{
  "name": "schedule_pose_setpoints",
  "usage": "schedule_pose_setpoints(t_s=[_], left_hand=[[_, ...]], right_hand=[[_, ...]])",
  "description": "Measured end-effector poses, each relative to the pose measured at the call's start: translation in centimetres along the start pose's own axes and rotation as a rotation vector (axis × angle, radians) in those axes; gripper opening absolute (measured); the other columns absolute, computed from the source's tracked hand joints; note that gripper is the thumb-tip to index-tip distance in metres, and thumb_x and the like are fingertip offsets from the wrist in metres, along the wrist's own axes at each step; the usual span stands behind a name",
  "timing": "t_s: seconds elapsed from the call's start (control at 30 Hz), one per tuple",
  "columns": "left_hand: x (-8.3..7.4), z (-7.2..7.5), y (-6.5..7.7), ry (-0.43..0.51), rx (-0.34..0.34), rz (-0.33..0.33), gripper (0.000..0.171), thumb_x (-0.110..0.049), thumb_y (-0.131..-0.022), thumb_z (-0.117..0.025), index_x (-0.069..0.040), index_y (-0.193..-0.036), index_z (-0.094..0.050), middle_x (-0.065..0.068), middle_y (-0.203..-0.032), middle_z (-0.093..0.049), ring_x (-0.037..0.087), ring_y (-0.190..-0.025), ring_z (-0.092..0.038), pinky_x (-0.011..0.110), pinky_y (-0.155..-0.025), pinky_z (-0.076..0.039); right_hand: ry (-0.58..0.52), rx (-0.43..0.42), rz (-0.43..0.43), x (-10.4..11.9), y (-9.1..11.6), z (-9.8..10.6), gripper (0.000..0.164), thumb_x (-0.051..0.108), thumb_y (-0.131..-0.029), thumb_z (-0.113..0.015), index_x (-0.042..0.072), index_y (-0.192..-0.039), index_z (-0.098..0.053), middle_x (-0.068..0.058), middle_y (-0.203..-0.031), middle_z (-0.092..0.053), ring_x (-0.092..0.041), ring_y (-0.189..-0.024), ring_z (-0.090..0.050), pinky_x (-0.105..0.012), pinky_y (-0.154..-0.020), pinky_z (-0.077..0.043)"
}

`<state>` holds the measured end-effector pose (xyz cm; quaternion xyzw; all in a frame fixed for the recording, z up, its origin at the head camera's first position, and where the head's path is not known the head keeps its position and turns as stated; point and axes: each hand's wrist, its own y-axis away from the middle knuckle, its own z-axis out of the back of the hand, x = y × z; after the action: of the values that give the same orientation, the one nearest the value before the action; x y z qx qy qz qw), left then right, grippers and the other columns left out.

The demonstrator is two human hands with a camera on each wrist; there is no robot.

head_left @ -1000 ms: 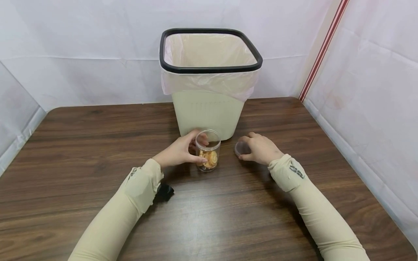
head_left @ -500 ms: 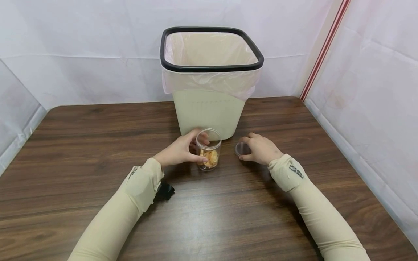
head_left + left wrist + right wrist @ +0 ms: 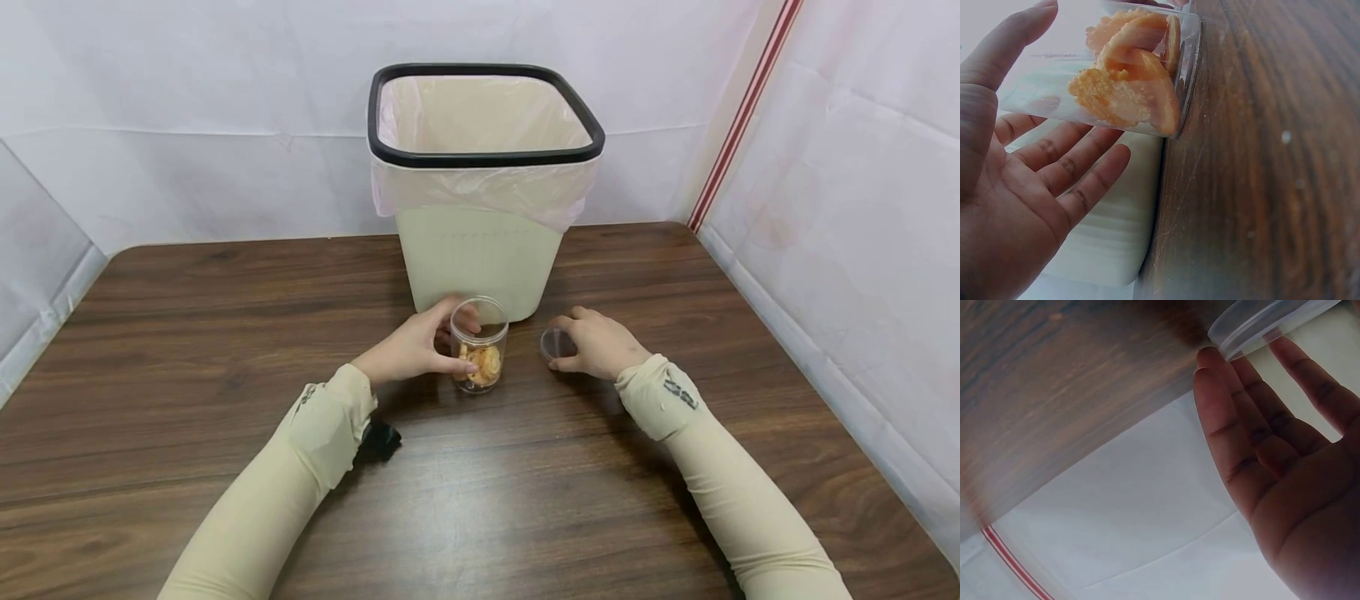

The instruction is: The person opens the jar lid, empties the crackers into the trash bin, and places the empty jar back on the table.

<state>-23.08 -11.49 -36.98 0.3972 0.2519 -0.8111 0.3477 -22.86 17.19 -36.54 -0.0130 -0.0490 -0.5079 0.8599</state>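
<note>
Dark marks (image 3: 681,394) on the sleeves (image 3: 750,508) are too blurred to read; a lined bin (image 3: 480,258) stands just beyond the clear jar (image 3: 487,336), and a black object (image 3: 382,442) lies near-left. The jar, mid-table (image 3: 187,350), stands upright, mouth up, long axis vertical. The left hand (image 3: 411,350) curves widely round it, while the right hand (image 3: 600,343) pinches the clear lid (image 3: 556,343) to the right

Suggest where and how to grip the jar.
I'd grip the side of the jar from the left, as the left hand does: the jar stands upright, round and open-topped, and the bin close behind likely hampers reaching from the back.
</note>
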Motion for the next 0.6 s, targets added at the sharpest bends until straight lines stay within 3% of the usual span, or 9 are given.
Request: schedule_pose_setpoints(t_s=[0.6], left_hand=[[0.22, -0.05, 0.04, -0.007, -0.001, -0.006, 0.068, -0.017, -0.077, -0.081, -0.007, -0.133, -0.044, 0.013, -0.124, -0.060, 0.024, -0.111, -0.060, 0.038, -0.092, -0.051]], right_hand=[[-0.039, -0.050, 0.007, -0.53, 0.04, 0.22, 0.063, 0.046, -0.082, -0.071, 0.005, -0.129, -0.058, -0.019, -0.121, -0.060, -0.036, -0.110, -0.060, -0.050, -0.092, -0.049]])
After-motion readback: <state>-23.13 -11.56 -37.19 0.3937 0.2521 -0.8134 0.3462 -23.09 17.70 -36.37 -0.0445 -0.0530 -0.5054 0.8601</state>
